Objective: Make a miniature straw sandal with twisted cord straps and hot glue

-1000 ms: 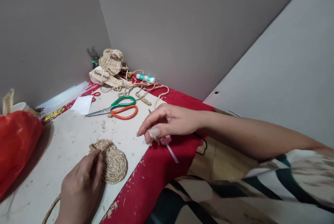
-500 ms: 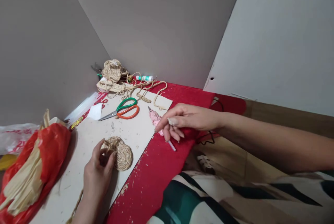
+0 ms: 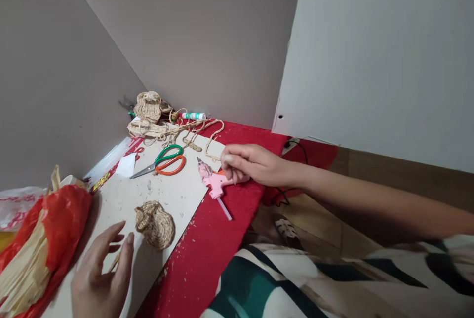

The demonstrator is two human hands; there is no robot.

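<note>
Glue gun [image 3: 216, 183], pink, lies just left of my right hand [image 3: 254, 164], across the edge of a pale board [image 3: 181, 190] and onto red cloth [image 3: 203, 244]. Its long axis slants: the metal nozzle [image 3: 199, 160] points left and away from me, while a clear glue stick [image 3: 224, 209] pokes out toward me and to the right. The handle [image 3: 226, 180] runs rightward to my curled right fingers; I cannot tell whether they grip it or only rest over it. My left hand [image 3: 99, 271] is well apart from the gun, thumb and fingers spread wide, a bit of straw cord [image 3: 114, 262] showing in the gap. Just past those fingertips, rightward and slightly farther off, sits a coiled straw piece [image 3: 160, 228], roughly round, raised and folded at its left. It lies between my left hand and the gun, touching neither.
</note>
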